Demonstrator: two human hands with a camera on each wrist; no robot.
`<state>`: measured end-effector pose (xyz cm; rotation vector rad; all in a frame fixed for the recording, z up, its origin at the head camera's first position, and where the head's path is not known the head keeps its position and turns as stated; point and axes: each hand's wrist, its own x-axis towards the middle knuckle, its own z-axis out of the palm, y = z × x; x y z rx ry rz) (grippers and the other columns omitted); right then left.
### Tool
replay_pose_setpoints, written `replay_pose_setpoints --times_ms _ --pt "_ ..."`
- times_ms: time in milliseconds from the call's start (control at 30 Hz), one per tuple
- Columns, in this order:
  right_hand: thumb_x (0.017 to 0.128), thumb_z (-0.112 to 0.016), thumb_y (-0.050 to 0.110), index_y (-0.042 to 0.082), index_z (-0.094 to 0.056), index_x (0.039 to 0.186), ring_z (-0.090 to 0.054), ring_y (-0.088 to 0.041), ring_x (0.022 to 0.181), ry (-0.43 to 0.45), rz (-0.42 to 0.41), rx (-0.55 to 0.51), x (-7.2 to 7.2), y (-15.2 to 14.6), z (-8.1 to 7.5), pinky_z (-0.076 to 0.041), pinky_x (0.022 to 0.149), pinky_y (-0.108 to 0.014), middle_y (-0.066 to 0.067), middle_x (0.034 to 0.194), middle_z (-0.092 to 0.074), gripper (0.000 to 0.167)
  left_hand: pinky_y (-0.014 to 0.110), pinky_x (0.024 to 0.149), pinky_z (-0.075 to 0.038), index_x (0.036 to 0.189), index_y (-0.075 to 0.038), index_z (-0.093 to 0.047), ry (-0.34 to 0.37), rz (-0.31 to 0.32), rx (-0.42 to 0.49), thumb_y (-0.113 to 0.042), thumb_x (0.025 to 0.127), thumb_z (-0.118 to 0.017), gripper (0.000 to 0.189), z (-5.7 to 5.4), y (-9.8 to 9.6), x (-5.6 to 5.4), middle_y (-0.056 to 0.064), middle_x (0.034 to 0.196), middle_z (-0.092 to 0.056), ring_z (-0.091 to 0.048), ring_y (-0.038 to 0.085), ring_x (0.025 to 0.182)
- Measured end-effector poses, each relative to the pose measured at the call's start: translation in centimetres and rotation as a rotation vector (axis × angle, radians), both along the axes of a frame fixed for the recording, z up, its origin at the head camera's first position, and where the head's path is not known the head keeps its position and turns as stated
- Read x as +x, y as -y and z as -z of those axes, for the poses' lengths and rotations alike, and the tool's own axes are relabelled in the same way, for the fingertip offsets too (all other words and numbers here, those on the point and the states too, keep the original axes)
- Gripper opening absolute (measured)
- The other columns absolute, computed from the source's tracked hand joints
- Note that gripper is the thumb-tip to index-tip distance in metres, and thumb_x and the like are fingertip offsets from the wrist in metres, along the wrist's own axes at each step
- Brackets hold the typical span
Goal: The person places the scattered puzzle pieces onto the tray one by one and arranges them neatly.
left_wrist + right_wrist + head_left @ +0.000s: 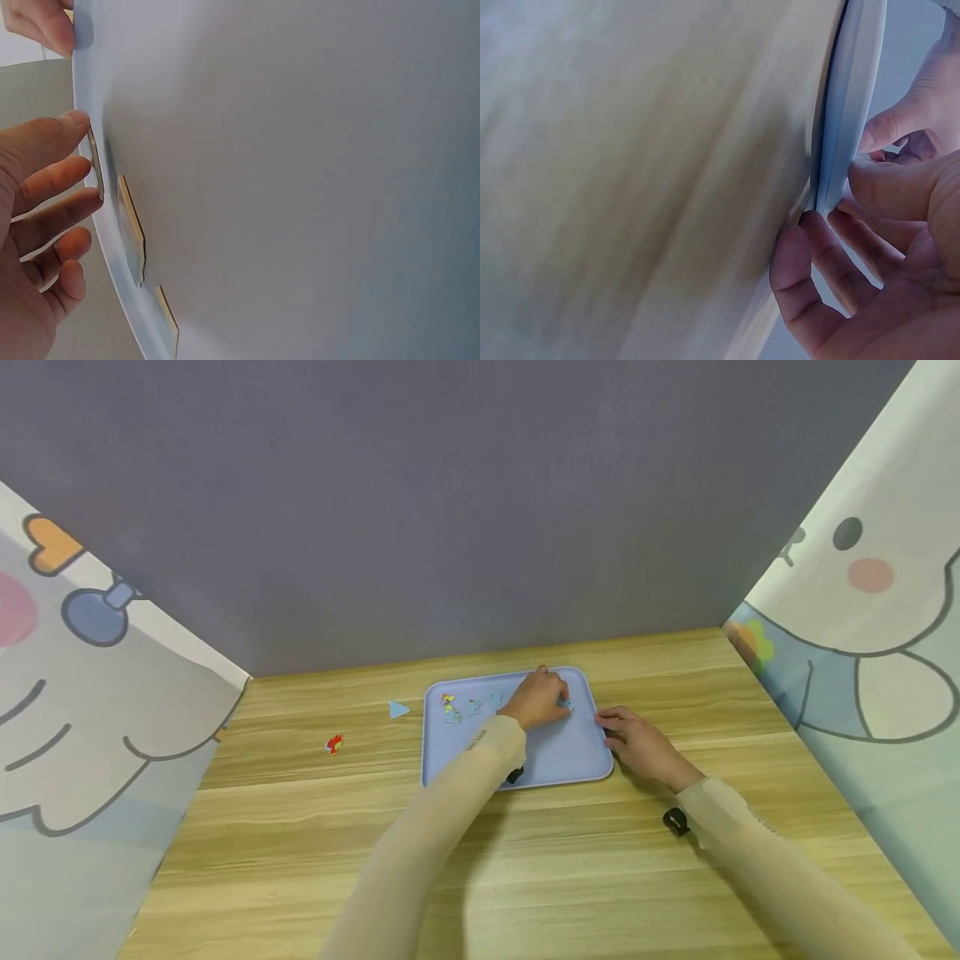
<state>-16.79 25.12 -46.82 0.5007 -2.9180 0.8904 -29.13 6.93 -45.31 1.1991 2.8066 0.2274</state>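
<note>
A pale blue tray (551,764) lies on the table. Over its right half, my left hand (536,697) pinches a small light blue puzzle piece (566,703). In the left wrist view that thin flat piece (96,161) sits between thumb and fingertips of the left hand (45,187), seen edge-on. My right hand (641,747) holds the tray's right edge. In the right wrist view its thumb lies at the tray rim (847,112) and the fingers bend toward the underside. Several printed puzzle pieces (452,714) lie along the tray's back left part.
Left of the tray, a light blue triangular piece (397,709) and a small red piece (334,744) lie on the wood-grain table (300,843). A grey wall (480,527) stands behind the table, with cartoon-printed panels (877,585) at both sides.
</note>
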Motion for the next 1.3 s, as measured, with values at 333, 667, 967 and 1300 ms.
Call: replay_pose_setpoints --times_ms 333,667,967,1300 --pt "0.088 -0.061 -0.004 -0.011 -0.051 0.128 -0.05 -0.04 0.115 0.005 0.002 0.014 0.1 0.0 0.0 -0.044 0.089 -0.051 -0.02 0.129 -0.05 0.041 0.026 0.087 -0.039 0.106 -0.017 -0.072 0.01 -0.014 -0.023 -0.036 0.086 -0.069 0.028 0.1 -0.3 0.2 -0.004 0.105 -0.063 -0.048 0.014 0.097" --pt "0.089 -0.06 -0.003 -0.011 -0.051 0.128 -0.051 -0.038 0.113 0.012 -0.001 0.04 0.2 -0.1 -0.3 -0.044 0.088 -0.05 -0.019 0.129 -0.049 0.041 0.028 0.087 -0.041 0.115 -0.016 -0.069 0.002 0.021 -0.001 -0.033 0.088 -0.067 0.031 -1.0 0.5 0.3 -0.002 0.115 -0.059 -0.046 0.015 0.099" --pt "0.089 -0.06 -0.004 -0.011 -0.052 0.127 -0.051 -0.039 0.114 0.01 -0.003 0.026 0.4 -0.1 -0.3 -0.043 0.089 -0.052 -0.019 0.128 -0.05 0.04 0.03 0.092 -0.038 0.117 -0.015 -0.068 0.014 0.005 0.036 -0.033 0.09 -0.065 0.032 -2.2 3.0 1.0 -0.001 0.12 -0.059 -0.045 0.016 0.102" --pt "0.09 -0.059 -0.001 -0.009 -0.05 0.13 -0.048 -0.04 0.117 0.057 0.021 0.03 0.5 0.0 -0.4 -0.042 0.09 -0.052 -0.018 0.131 -0.048 0.042 0.034 0.095 -0.037 0.117 -0.011 -0.067 0.054 -0.051 0.127 -0.028 0.089 -0.066 0.033 -2.8 8.6 1.9 0.0 0.121 -0.058 -0.045 0.018 0.105"
